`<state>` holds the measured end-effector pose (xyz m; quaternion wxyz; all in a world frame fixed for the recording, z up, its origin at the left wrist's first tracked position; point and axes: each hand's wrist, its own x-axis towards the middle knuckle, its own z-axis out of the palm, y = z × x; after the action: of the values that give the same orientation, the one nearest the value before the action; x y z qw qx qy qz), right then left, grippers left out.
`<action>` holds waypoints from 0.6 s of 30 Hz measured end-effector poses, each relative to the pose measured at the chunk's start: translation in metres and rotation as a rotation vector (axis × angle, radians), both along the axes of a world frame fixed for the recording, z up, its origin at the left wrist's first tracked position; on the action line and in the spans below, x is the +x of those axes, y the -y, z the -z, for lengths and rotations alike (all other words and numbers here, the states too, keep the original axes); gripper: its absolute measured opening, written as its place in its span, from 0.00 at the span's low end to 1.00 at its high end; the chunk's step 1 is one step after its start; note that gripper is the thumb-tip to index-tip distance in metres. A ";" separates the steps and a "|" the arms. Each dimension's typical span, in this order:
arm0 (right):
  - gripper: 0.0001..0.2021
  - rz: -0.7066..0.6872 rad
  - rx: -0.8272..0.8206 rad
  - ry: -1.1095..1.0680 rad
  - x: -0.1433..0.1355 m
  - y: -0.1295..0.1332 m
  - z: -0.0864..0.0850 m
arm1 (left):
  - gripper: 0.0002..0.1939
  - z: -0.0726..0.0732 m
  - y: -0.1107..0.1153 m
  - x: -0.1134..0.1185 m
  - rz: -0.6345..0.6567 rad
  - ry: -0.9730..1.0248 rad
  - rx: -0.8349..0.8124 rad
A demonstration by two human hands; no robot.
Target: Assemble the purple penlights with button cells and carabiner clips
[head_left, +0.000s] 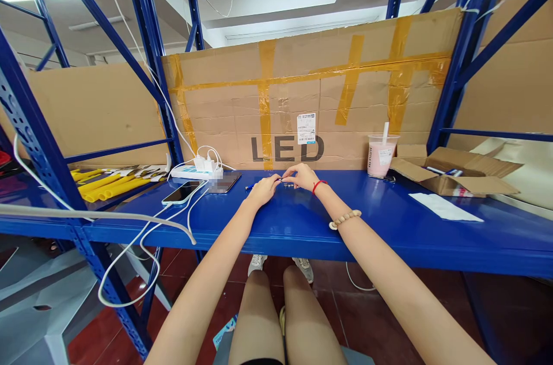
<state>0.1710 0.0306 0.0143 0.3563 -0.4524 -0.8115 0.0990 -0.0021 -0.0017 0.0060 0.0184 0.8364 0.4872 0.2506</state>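
Observation:
My left hand (264, 190) is closed, its fingertips pinched at the near end of a thin, dark, pen-like piece. A blue tip (249, 187), perhaps of the same kind of thing, pokes out at the left of this hand. Facing it, my right hand (302, 177) is also closed, thumb and finger pinched at the other side of the thin piece; its exact kind is too small to make out. Under the right palm, small dark and silvery parts (289, 185) lie on the blue shelf (337, 232), partly hidden by the fingers.
A phone (183, 193), a dark tablet-like device (227, 182) and a white power strip (194, 171) with cables lie left. Right stand a pink drink cup (381, 156), an open carton (453, 172) with pens and white paper (444, 207). Cardboard (224, 111) closes the back.

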 end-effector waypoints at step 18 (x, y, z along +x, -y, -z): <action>0.10 -0.101 -0.045 -0.113 0.001 -0.009 0.007 | 0.13 -0.001 0.000 0.000 -0.012 -0.013 0.008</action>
<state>0.1719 0.0393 0.0071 0.3858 -0.4125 -0.8095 0.1603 -0.0022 -0.0014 0.0070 0.0104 0.8352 0.4911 0.2473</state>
